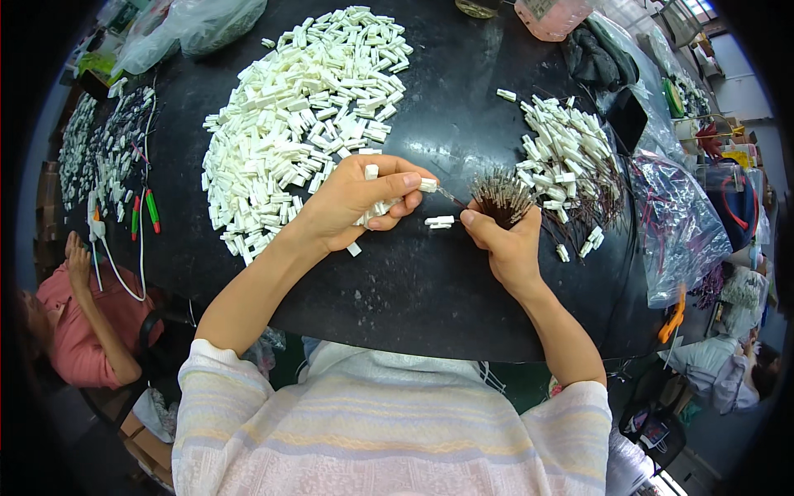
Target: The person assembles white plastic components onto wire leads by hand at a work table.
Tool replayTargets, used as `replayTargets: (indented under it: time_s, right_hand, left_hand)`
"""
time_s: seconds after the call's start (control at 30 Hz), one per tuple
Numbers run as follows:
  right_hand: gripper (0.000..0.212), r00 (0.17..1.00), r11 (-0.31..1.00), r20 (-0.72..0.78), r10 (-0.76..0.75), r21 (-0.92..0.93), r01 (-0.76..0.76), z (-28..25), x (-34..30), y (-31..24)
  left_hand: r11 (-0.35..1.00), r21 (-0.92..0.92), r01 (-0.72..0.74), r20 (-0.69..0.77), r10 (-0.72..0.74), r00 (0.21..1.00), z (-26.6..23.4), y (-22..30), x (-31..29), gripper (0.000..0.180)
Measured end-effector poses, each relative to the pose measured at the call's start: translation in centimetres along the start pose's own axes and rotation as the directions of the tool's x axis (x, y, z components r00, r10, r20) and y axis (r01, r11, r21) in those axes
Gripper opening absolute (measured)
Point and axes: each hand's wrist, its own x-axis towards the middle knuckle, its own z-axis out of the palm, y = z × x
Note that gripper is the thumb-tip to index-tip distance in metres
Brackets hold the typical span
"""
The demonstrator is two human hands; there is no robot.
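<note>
My left hand is closed, with a small white plastic connector housing pinched between thumb and forefinger. More white housings are tucked inside its curled fingers. My right hand grips a bundle of brown wires whose metal-tipped ends fan upward. One wire tip from the right thumb and finger points at the pinched housing; whether it is inside cannot be made out. Just below, a few loose housings lie on the black table. Beyond my left hand spreads a large heap of white housings.
To the right lies a pile of housings with brown wires attached. Past it are a black phone-like slab, a clear plastic bag and orange-handled scissors. Red-and-green pens lie left. A person in pink sits at left.
</note>
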Motion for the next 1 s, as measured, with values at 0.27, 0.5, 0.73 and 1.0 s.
replayTargets:
  time_s: [0.27, 0.5, 0.73, 1.0]
  right_hand:
    - [0.007, 0.999, 0.999, -0.016, -0.035, -0.020, 0.034, 0.03, -0.07, 0.16]
    - [0.008, 1.000, 0.999, 0.008, -0.013, 0.034, 0.013, -0.20, 0.03, 0.14]
    - [0.010, 0.996, 0.996, 0.046, -0.071, -0.046, 0.073, -0.18, 0.11, 0.08]
    - [0.009, 0.999, 0.986, 0.017, 0.042, 0.161, -0.044, 0.52, 0.06, -0.56]
  left_hand:
    - [0.999, 0.034, 0.011, 0.004, -0.011, 1.000, -0.08, -0.12, 0.02, 0.020]
    - [0.976, 0.216, -0.024, -0.032, 0.032, 0.999, 0.31, -0.01, -0.19, 0.018]
    - [0.983, 0.184, -0.003, -0.026, 0.008, 1.000, 0.31, -0.11, -0.19, 0.017]
    - [0.980, 0.197, -0.004, -0.021, 0.008, 1.000, 0.51, -0.26, -0.36, 0.016]
